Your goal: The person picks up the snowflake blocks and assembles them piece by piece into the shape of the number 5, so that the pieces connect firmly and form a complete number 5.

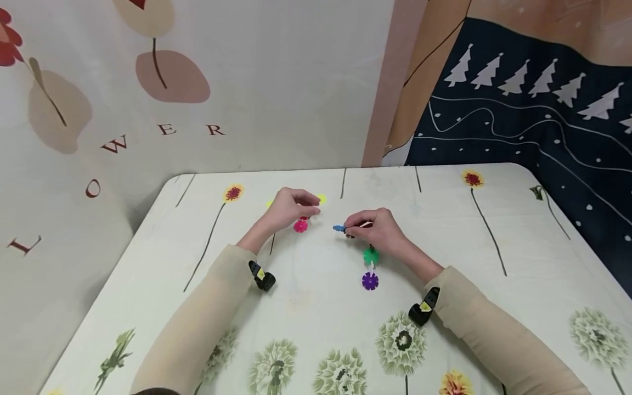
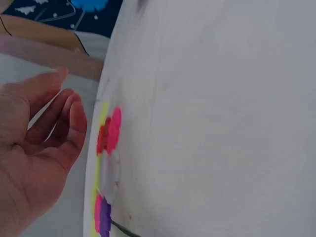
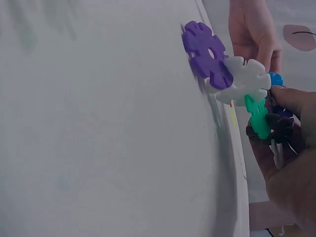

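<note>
My right hand (image 1: 377,227) pinches a linked chain of notched plastic snowflake discs. A blue disc (image 1: 339,228) points out past the fingertips towards the left hand. A green disc (image 1: 371,256) and a purple disc (image 1: 370,281) hang below; in the right wrist view, a white disc (image 3: 244,81) joins them, and dark discs (image 3: 281,127) lie against the fingers. My left hand (image 1: 291,208) is bent loosely, with a gap between thumb and fingers and nothing held. Near it on the table lie a pink disc (image 1: 300,225), a yellow disc (image 1: 322,199) and, in the left wrist view, a whitish disc (image 2: 109,175).
The table (image 1: 316,307) wears a white cloth printed with flowers and dandelions. A pale printed curtain (image 1: 291,99) stands behind its far edge, and a dark tree-patterned cloth (image 1: 518,120) hangs at the right. Each wrist carries a small black camera (image 1: 264,278).
</note>
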`<action>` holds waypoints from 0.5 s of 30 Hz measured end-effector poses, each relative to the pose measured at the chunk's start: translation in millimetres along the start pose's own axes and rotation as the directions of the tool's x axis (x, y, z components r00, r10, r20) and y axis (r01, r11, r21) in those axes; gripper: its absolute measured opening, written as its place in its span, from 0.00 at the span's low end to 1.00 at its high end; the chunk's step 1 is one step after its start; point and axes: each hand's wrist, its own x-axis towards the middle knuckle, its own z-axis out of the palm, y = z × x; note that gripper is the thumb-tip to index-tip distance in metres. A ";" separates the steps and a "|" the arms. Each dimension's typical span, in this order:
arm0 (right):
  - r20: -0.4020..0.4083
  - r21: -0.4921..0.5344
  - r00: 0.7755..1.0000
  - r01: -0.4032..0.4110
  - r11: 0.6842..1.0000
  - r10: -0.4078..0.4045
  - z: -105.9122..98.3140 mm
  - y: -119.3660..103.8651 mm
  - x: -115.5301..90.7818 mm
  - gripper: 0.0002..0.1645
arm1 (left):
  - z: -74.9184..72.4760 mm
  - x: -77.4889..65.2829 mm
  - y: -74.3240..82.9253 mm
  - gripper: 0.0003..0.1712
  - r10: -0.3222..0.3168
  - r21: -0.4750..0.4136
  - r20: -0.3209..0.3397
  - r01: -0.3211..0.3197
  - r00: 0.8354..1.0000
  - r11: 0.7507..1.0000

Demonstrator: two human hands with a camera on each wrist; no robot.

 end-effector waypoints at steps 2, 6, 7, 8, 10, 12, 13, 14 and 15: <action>0.000 0.000 1.000 0.000 1.000 0.000 0.2 1.3 -0.4 0.03 | -0.8 8.3 -4.7 0.14 -0.007 0.027 -0.046 0.008 0.999 1.000; 0.004 -0.006 1.000 0.006 1.000 -0.006 1.0 2.2 0.2 0.02 | -1.5 22.6 -10.2 0.13 -0.022 0.081 -0.105 0.030 0.994 0.996; 0.004 -0.007 1.000 0.006 1.000 -0.006 1.1 2.3 0.4 0.02 | -1.4 25.4 -10.1 0.14 -0.025 0.091 -0.109 0.035 0.994 0.995; 0.003 -0.010 1.000 0.006 1.000 -0.006 1.3 2.5 0.7 0.02 | -1.1 28.1 -9.5 0.14 -0.026 0.103 -0.107 0.037 0.994 0.994; 0.002 -0.012 1.000 0.005 1.000 -0.005 1.2 1.9 0.7 0.02 | 0.2 33.5 -8.4 0.16 -0.024 0.130 -0.092 0.036 0.995 0.991; 0.002 -0.017 1.000 0.006 1.000 -0.006 1.4 2.0 0.8 0.02 | 1.8 38.2 -6.8 0.17 -0.032 0.155 -0.072 0.043 0.997 0.987; 0.004 -0.018 1.000 0.006 1.000 -0.006 1.4 2.0 0.8 0.02 | 2.6 40.1 -6.2 0.18 -0.040 0.168 -0.064 0.051 0.997 0.985; 0.006 -0.020 1.000 0.006 1.000 -0.006 1.6 2.1 0.9 0.02 | 3.6 42.2 -6.1 0.18 -0.047 0.179 -0.055 0.056 0.997 0.982; 0.007 -0.022 1.000 0.005 1.000 -0.005 1.5 2.2 0.8 0.02 | 4.7 44.1 -6.2 0.18 -0.053 0.189 -0.045 0.061 0.998 0.980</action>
